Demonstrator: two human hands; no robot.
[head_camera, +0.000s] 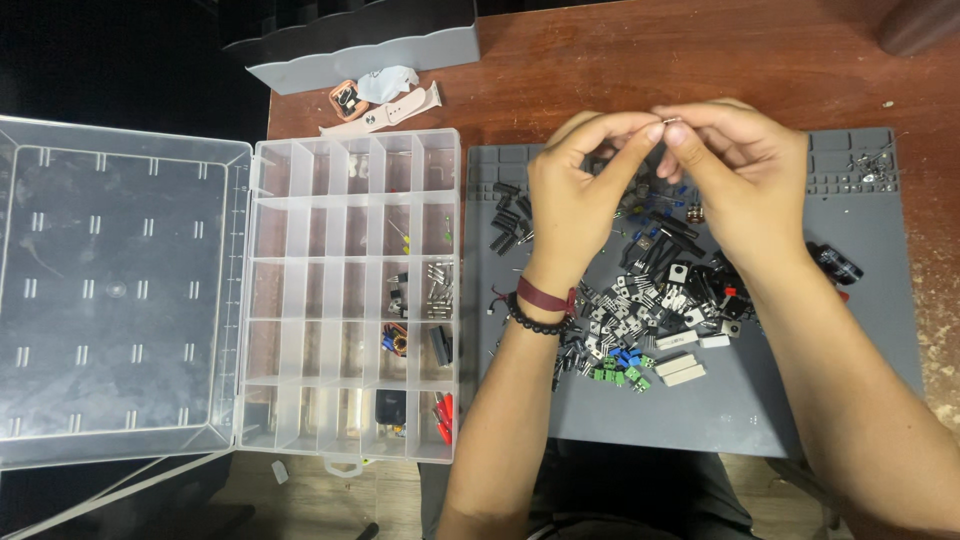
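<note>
While both are raised over the grey mat's (870, 330) far edge, my left hand (570, 195) and right hand (735, 185) pinch one small metal part (671, 121) (fingertips closed), above the loose components (650, 300).

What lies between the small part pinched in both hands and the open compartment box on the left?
Nothing visible blocks it. Both hands, left and right, pinch the small part above the grey mat. Between it and the open box lie only low loose parts on the mat's left side.
</note>
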